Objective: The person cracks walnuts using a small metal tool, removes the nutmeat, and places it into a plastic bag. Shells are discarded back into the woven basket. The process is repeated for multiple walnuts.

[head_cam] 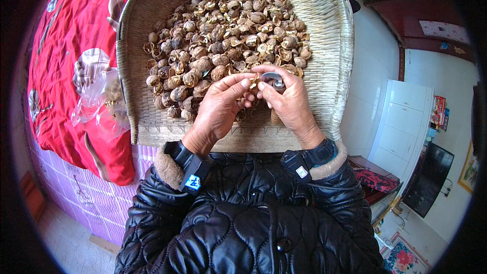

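Observation:
A woven winnowing basket (323, 45) lies before me, heaped with walnuts and broken walnut shells (228, 38). Above its near part, my left hand (222, 102) holds a piece of cracked walnut (254, 82) between thumb and fingers. My right hand (287, 101) meets it there, its thumb and forefinger at the same piece. A curved metal tool (273, 77) is tucked in the right hand, its blade showing above the thumb; the fingers hide much of it. Below that hand, a brown cylindrical piece (276, 117), perhaps the tool's handle, shows near the basket's wooden edge.
At the left, a clear plastic bag (101, 108) with light pieces inside lies on a red patterned quilt (61, 83), over a purple quilted cover (91, 198). A white cabinet (403, 118) and a dark television (428, 179) stand to the right.

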`<state>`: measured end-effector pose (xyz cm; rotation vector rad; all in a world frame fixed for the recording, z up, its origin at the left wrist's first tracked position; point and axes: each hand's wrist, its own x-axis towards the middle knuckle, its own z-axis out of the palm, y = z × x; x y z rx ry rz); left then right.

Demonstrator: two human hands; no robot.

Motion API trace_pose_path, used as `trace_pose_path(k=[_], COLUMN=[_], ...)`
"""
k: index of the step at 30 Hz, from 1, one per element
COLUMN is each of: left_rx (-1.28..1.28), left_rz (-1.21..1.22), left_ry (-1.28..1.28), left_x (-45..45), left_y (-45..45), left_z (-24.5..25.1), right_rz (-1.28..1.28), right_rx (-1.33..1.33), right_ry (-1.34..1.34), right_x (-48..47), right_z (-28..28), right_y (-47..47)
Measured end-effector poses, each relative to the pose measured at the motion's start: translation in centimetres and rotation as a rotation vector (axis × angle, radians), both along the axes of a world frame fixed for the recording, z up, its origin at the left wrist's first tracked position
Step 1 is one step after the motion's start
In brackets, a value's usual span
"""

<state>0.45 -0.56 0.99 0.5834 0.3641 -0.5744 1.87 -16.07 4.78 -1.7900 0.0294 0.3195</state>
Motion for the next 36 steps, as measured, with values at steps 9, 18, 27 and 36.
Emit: trace_pose_path(k=[9, 18, 27, 36], left_rx=[-0.067, -0.138, -0.079, -0.073], left_rz=[-0.019, -0.067, -0.060, 0.098], left_ry=[0.010, -0.038, -0.073, -0.031], left_x=[-0.2, -0.4, -0.6, -0.4], left_y=[-0.2, 0.2, -0.1, 0.3], left_z=[-0.7, -1.5, -1.2, -1.4], right_rz=[-0.027, -0.009, -0.032, -0.012], right_rx=[-0.215, -0.101, -0.098, -0.157], right_ry=[-0.048, 0.120, 0.136, 0.015], right_x=[0.2, 0.4, 0.2, 0.0], right_z=[-0.2, 1.1, 0.8, 1.0], right_y=[-0.2, -0.5, -0.3, -0.5])
